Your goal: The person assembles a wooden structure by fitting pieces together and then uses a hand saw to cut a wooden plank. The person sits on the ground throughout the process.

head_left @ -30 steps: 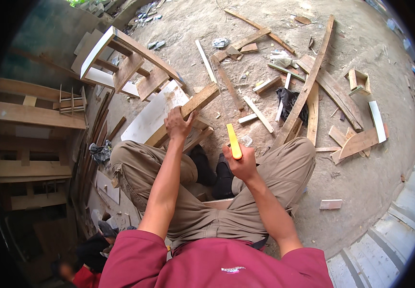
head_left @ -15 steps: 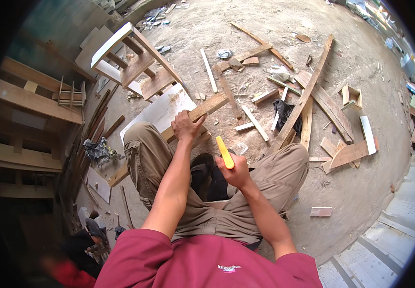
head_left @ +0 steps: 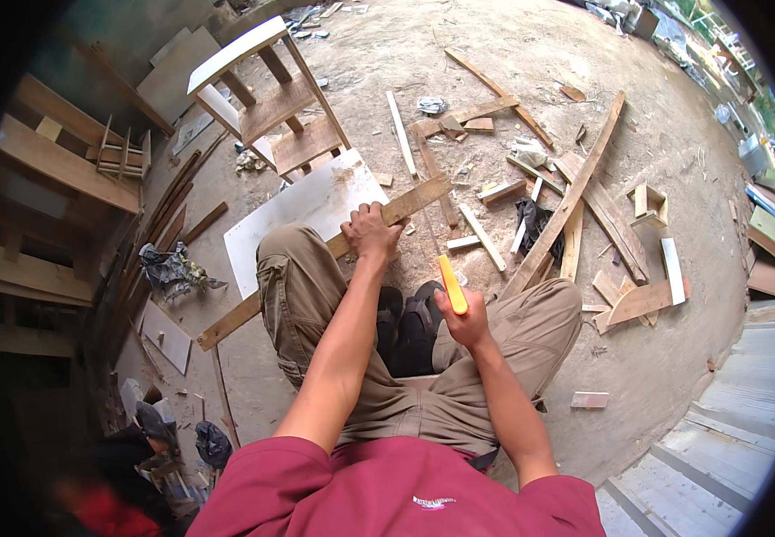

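Observation:
My left hand (head_left: 372, 234) is closed over a long wooden plank (head_left: 419, 199), which slants up to the right across my left leg, above a white board (head_left: 307, 201). In my right hand (head_left: 468, 327) is a hand saw with a yellow handle (head_left: 451, 285), held between my knees. Its thin blade (head_left: 431, 231) runs up from the handle toward the plank's right part. Whether the teeth sit in the wood is too fine to see.
A small wooden shelf frame (head_left: 311, 139) stands behind the board. Several offcuts and a long beam (head_left: 575, 188) lie ahead to the right, near a small open box (head_left: 649, 204). Wooden furniture (head_left: 65, 166) lines the left; corrugated sheeting (head_left: 701, 430) lies at right.
The whole view has shifted slightly, with the plank and both hands now further right in it. The saw blade shows more plainly. Both hands keep their hold.

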The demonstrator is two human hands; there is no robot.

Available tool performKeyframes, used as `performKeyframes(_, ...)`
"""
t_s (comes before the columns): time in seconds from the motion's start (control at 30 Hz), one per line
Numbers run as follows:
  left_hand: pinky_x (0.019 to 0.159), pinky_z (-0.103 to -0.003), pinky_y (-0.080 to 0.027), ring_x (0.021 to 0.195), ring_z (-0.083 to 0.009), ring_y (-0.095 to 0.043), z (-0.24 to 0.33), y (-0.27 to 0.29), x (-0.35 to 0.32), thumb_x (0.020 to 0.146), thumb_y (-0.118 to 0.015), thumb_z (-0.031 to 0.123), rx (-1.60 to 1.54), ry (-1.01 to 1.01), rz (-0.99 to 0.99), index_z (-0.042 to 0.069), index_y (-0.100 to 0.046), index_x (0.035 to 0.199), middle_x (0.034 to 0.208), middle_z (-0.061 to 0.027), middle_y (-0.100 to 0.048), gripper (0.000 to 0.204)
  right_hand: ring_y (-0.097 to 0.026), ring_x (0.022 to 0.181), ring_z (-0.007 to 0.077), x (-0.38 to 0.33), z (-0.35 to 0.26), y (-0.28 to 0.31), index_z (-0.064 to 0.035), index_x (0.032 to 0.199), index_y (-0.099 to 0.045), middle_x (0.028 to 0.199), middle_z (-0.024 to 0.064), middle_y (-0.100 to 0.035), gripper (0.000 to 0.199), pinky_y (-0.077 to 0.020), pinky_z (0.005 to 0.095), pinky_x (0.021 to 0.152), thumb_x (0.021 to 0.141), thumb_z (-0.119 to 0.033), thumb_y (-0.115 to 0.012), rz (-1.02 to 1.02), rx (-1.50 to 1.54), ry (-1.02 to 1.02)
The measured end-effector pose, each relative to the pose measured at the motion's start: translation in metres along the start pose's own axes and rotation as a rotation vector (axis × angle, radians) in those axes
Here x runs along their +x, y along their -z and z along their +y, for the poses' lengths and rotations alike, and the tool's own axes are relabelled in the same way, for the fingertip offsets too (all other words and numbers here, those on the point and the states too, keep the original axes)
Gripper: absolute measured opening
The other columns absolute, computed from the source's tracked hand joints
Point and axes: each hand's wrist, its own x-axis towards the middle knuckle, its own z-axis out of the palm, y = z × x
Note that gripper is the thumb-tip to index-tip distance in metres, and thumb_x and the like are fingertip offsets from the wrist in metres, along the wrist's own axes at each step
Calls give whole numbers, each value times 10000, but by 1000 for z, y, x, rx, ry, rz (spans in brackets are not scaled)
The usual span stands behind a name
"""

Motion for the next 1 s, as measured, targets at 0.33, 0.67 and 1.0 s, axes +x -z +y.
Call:
performKeyframes(0.33,993,-467,-367,1181,-229,-566,-6,12,13,695,-813,380,-141,29,-254,216,-671,1248,1210,-24,-645,595,-441,503,72,-16,22,-19,-29,792,-549,619,-20,-491,285,-364,259,474,997,-221,-598,239,359,-215)
performKeyframes(0.67,990,-483,-446,1145,-287,-591,-6,33,20,696,-819,443,-95,-53,-495,45,-640,1145,1174,-134,-627,626,-388,495,41,16,50,11,-32,839,-559,597,-34,-443,246,-308,234,451,1016,-202,-564,626,482,-89)
performKeyframes(1.0,843,-411,-517,948,-283,-668,41,111,36,719,-804,403,-352,-349,-256,-29,-653,1077,984,-208,-676,581,-382,477,32,43,77,39,-61,899,-590,596,-63,-427,240,-323,226,433,987,-279,-634,871,687,-340)
